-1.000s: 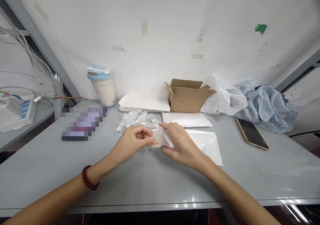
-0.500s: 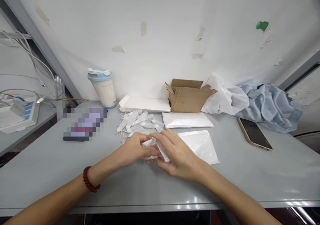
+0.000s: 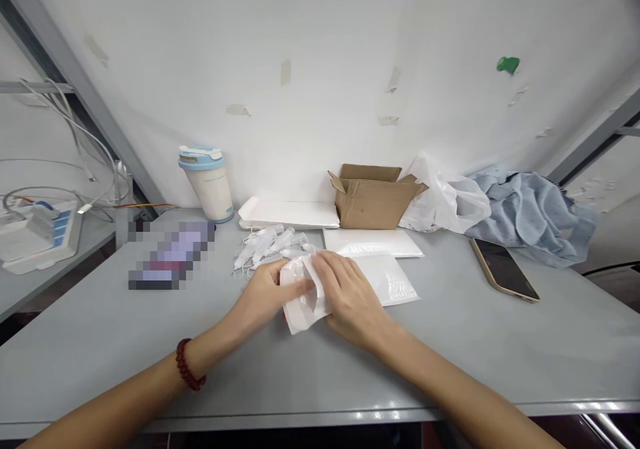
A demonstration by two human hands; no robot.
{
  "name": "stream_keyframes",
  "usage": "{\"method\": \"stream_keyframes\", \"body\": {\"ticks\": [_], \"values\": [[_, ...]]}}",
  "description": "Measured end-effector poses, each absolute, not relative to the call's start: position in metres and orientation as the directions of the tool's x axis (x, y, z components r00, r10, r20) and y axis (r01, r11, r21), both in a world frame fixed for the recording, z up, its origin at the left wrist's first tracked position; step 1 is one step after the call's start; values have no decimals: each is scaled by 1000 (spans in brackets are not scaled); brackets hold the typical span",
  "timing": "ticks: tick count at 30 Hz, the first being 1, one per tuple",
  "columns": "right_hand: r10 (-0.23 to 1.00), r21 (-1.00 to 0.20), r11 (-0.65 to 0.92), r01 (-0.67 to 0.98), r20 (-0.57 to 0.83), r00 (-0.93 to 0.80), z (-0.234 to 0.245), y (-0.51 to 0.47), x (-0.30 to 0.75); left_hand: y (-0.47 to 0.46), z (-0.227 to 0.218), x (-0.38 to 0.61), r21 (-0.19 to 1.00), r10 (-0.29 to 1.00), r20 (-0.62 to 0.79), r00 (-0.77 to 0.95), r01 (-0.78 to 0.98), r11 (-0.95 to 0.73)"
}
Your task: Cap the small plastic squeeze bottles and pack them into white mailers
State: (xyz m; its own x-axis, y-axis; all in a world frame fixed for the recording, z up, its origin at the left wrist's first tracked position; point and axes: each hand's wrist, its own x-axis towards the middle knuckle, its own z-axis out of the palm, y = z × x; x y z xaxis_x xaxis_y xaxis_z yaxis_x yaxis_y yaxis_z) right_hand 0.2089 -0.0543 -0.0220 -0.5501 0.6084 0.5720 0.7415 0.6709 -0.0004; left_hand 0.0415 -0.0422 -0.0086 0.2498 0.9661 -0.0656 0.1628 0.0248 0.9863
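My left hand (image 3: 270, 288) grips the edge of a white padded envelope (image 3: 297, 316) at its mouth, with the thumb reaching inside. On the other side of the mouth, my right hand (image 3: 350, 296) is closed round the envelope, its fingers bent over the top. The mouth gapes between the two hands. A bubbled white part runs out to the right beyond my right hand, apparently of the same envelope. Just behind my left hand lies a pile of small clear plastic tubes (image 3: 270, 244) with thin white loops. What is inside the envelope cannot be seen.
Behind are a white padded envelope (image 3: 373, 241), a flat white packet (image 3: 290, 214), an open cardboard box (image 3: 373, 202) and a plastic bag (image 3: 443, 199). A cup (image 3: 210, 186) and a blurred-out phone-like object (image 3: 173, 256) stand left. A phone (image 3: 503, 270) and blue cloth (image 3: 535, 209) lie right.
The envelope's mouth has been spread wider and now shows more between my hands. Its far right end has shifted left and back. The camera view has tilted slightly.
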Motion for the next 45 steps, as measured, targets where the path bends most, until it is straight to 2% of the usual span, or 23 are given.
{"method": "stream_keyframes", "body": {"ticks": [4, 9, 14, 18, 20, 23, 25, 27, 30, 32, 34, 36, 37, 38, 40, 42, 45], "values": [[589, 10, 717, 697, 525, -614, -23, -57, 205, -50, -10, 52, 972, 968, -32, 250, 232, -27], [505, 128, 736, 665, 550, -665, -29, -59, 200, -55, -12, 60, 951, 980, 91, 176, 278, -138], [435, 278, 695, 663, 572, -696, -30, -61, 195, -58, -13, 61, 927, 978, 152, 144, 321, -191], [423, 330, 630, 703, 613, -667, -24, -62, 198, -57, -9, 57, 936, 976, 163, 144, 292, -199], [401, 337, 580, 742, 675, -620, -23, -60, 202, -55, -8, 54, 952, 984, 135, 117, 261, -162], [329, 343, 523, 780, 763, -556, -26, -55, 207, -49, -7, 47, 985, 994, 0, 112, 173, -19], [326, 363, 512, 778, 757, -567, -30, -50, 208, -46, -6, 43, 992, 986, -82, 143, 109, 67], [340, 389, 508, 768, 729, -594, -33, -47, 208, -44, -4, 39, 994, 980, -97, 173, 66, 87], [342, 399, 502, 767, 723, -600, -35, -45, 208, -45, 0, 36, 997, 981, -10, 192, 81, -6], [331, 387, 512, 767, 735, -592, -34, -44, 209, -46, -1, 35, 965, 965, 125, 229, 198, -172], [325, 367, 537, 759, 740, -589, -31, -45, 211, -47, -5, 34, 810, 877, 349, 332, 365, -460], [325, 346, 568, 747, 740, -589, -28, -46, 213, -47, -11, 35, 510, 701, 539, 468, 481, -713], [325, 335, 581, 742, 740, -589, -27, -46, 213, -47, -14, 35, 357, 611, 594, 523, 510, -783], [323, 322, 593, 738, 744, -585, -27, -47, 213, -47, -17, 35, 228, 538, 628, 562, 528, -818], [319, 284, 611, 739, 766, -558, -27, -48, 213, -46, -22, 36, 57, 443, 661, 606, 548, -834], [315, 237, 620, 748, 798, -514, -27, -50, 212, -46, -24, 36, -44, 379, 682, 626, 553, -832], [293, 196, 628, 753, 837, -462, -25, -53, 209, -46, -25, 35, -125, 342, 693, 635, 573, -810]]}}
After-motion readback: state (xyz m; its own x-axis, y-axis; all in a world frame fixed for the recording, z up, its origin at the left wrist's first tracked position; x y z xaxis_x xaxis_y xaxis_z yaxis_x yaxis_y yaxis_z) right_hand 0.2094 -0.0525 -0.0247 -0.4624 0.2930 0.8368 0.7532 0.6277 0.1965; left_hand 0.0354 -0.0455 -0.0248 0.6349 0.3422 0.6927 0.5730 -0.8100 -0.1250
